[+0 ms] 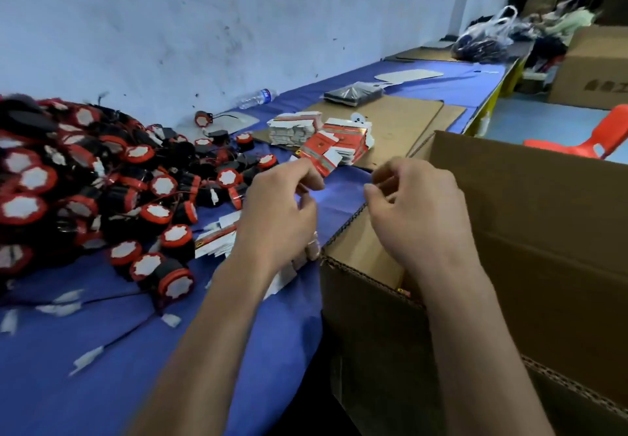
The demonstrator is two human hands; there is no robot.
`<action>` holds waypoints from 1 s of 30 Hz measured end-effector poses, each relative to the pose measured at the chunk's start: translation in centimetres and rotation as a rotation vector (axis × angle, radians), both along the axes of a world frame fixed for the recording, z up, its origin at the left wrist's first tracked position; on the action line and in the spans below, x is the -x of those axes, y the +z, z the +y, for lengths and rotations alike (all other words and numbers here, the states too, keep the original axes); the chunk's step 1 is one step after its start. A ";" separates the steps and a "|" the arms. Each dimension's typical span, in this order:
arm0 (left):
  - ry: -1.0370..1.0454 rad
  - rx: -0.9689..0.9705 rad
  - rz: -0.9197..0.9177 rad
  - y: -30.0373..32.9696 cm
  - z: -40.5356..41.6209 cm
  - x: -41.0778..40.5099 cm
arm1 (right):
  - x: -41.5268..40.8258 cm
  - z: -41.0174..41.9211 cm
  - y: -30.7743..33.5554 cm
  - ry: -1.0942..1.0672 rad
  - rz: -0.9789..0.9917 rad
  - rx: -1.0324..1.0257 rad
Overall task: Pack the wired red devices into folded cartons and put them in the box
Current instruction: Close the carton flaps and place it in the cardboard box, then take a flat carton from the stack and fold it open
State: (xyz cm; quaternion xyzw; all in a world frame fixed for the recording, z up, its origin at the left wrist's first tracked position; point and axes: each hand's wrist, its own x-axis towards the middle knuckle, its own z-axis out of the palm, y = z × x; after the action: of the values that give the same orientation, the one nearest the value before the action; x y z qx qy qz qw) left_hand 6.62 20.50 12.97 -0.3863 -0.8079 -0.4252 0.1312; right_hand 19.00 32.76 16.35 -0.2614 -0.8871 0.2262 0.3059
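Left grip [285, 194] pinching carton [321, 155] (blurred), right grip [411, 197] curled

Large heap of round red devices [85, 194], black-bodied with red rims and white faces, trailing thin wires, piled at left on the blue tabletop. One stray device [203, 118] apart at the far edge near the wall, its wire looping right. Flat red-and-white carton [321, 153], unfolded, tilted, pinched at its near-left end in fingertips, raised above the table. Two stacks of flat cartons [319, 133] just behind it, resting on brown cardboard. More flat cartons [217, 240] lying near the heap's right edge. Big open brown cardboard box [509, 231] at right, flaps up; contents mostly hidden.
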 end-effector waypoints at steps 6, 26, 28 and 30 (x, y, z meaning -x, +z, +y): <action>0.281 0.508 -0.116 -5.5 -8.5 6.1 | 11.6 -7.9 -2.3 0.425 -0.207 -0.125; 0.635 -0.488 -0.110 -6.3 -15.1 10.2 | 20.7 -10.8 -2.2 0.346 -0.014 -0.195; 0.630 -0.683 -0.287 -6.6 -17.6 9.4 | 19.9 -13.3 -1.9 0.449 0.260 0.006; 0.584 -0.844 -0.497 -7.2 -21.4 8.8 | 19.5 -16.6 -2.5 0.641 0.313 0.357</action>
State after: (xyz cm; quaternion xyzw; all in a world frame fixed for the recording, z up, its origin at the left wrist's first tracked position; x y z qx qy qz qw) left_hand -2.18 -0.91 5.76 0.0509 -0.6478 -0.7355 0.1922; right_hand -0.53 16.19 13.82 0.0171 -0.8132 0.4977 0.3012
